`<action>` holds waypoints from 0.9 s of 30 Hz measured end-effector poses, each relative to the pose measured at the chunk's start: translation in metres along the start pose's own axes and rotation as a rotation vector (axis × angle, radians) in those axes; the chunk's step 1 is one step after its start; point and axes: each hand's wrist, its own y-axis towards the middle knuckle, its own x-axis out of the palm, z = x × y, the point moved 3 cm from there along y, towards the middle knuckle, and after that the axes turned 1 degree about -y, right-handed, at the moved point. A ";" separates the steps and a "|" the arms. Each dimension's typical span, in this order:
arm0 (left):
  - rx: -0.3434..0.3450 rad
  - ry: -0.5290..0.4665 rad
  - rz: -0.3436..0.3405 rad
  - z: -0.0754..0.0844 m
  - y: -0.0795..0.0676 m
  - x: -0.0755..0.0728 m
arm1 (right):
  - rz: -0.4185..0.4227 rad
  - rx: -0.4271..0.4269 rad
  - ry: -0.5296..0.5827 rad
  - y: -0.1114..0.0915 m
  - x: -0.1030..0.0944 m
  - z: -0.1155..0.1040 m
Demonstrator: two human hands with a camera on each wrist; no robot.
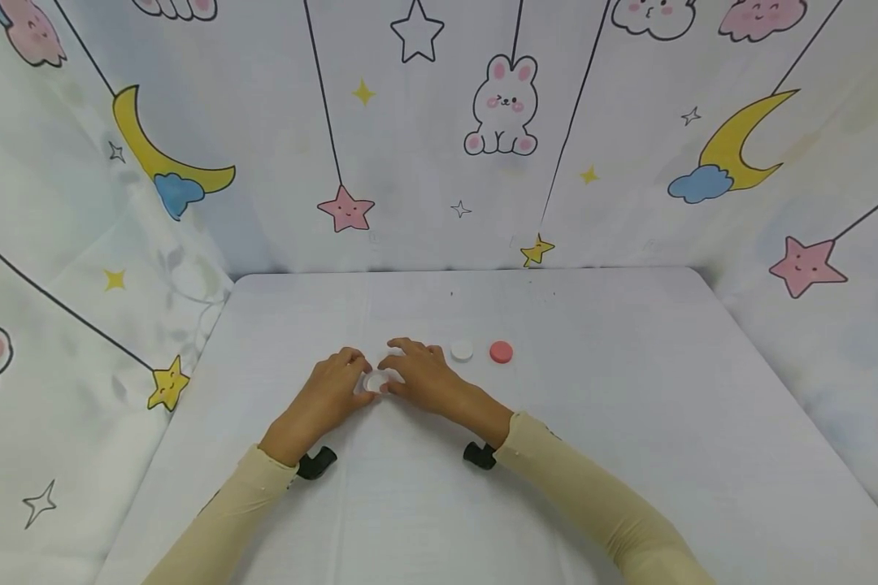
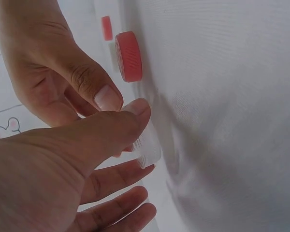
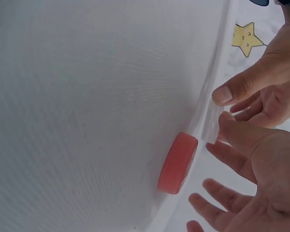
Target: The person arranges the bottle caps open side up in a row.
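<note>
Low over the table, a clear ridged bottle cap (image 1: 376, 382) sits between both hands. My left hand (image 1: 334, 386) pinches it from the left, its thumb (image 2: 137, 107) on the near side. From the right, my right hand (image 1: 424, 380) pinches the same cap with thumb and forefinger, the other fingers spread. Partly covered by fingers, the clear cap (image 3: 211, 124) also shows in the right wrist view. A red bottle cap (image 3: 179, 164) stands close beside the right hand; in the head view that hand hides it.
Right of the hands lie a white cap (image 1: 462, 350) and another red cap (image 1: 501, 352) on the white-covered table (image 1: 629, 422). A printed cloth (image 1: 439, 162) with stars and moons hangs at the back and sides. Black wrist devices (image 1: 318, 463) sit under both sleeves.
</note>
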 end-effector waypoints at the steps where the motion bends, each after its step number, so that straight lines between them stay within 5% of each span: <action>1: -0.001 -0.001 -0.001 0.000 0.000 0.000 | -0.002 0.001 -0.003 0.000 0.000 0.000; 27: 0.002 0.018 -0.003 -0.002 0.000 0.007 | -0.035 0.030 -0.046 0.004 0.007 -0.002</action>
